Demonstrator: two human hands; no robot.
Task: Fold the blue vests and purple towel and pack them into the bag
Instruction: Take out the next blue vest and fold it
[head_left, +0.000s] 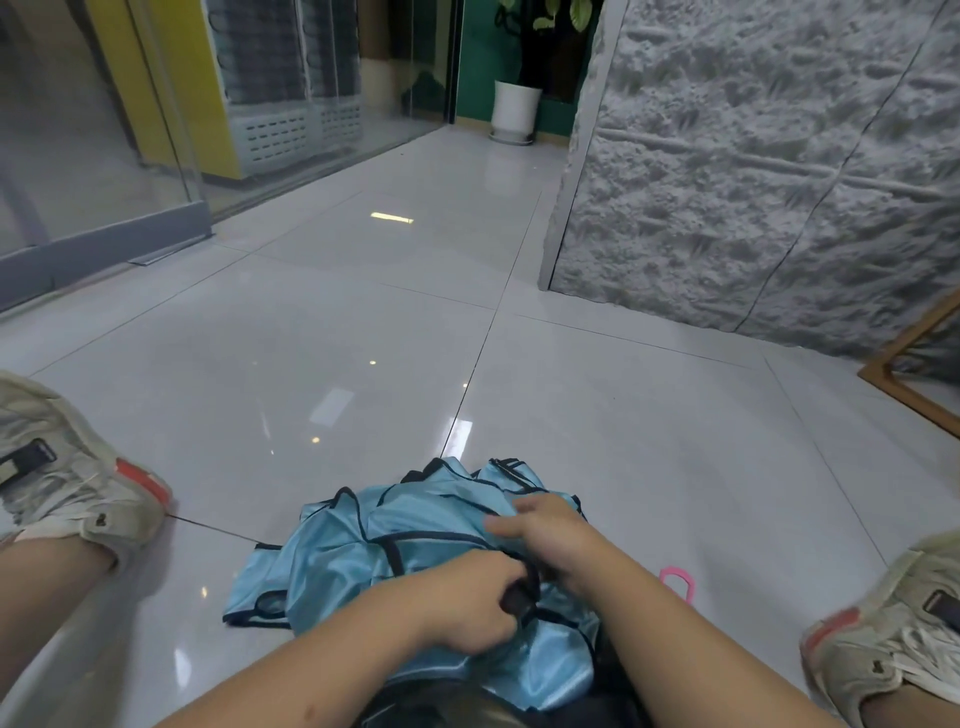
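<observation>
Vests (415, 566): shiny light blue, black trim along edges. Floor tiles (363, 338): glossy pale grey, dark grout lines. Shoes (67, 478): off-white, red-orange heel patches. Loop (678, 581) beside vests: pink. Wall panel (753, 156): textured grey. Plant pot (514, 110): white. Cabinet (171, 93): yellow.

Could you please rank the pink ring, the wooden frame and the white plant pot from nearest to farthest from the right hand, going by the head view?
1. Pink ring: on the floor just right of the right hand, which rests on the blue vests.
2. Wooden frame: far right, against the textured wall.
3. White plant pot: at the far end of the tiled floor.
</observation>
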